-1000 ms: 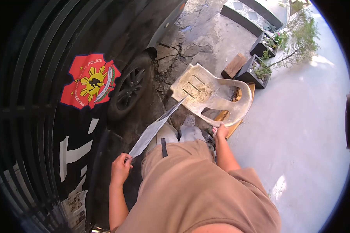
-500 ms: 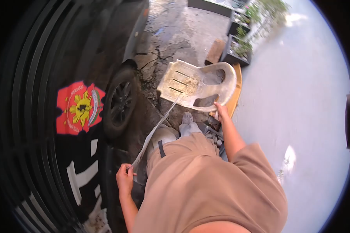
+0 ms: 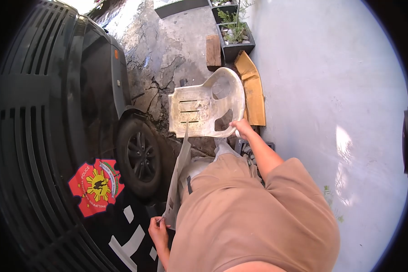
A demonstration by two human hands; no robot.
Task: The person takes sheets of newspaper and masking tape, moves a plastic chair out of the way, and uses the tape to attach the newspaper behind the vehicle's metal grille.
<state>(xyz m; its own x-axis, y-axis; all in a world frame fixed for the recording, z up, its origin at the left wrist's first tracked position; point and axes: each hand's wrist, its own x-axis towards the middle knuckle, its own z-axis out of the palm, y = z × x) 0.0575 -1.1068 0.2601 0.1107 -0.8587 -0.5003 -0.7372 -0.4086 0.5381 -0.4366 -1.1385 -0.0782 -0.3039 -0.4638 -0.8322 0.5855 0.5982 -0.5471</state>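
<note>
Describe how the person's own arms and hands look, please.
The left hand and the right hand are bare: no glove, watch or bracelet shows. The right arm has a short, plain brown sleeve, ending above the elbow; the left sleeve is out of view.

Hands [image 3: 158,230] [image 3: 243,128] curled, right arm [image 3: 264,150] outstretched

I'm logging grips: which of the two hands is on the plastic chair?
The right hand: it grips the rim of the pale plastic chair. The left hand is apart from the chair, pinching one end of a thin grey sheet.
</note>
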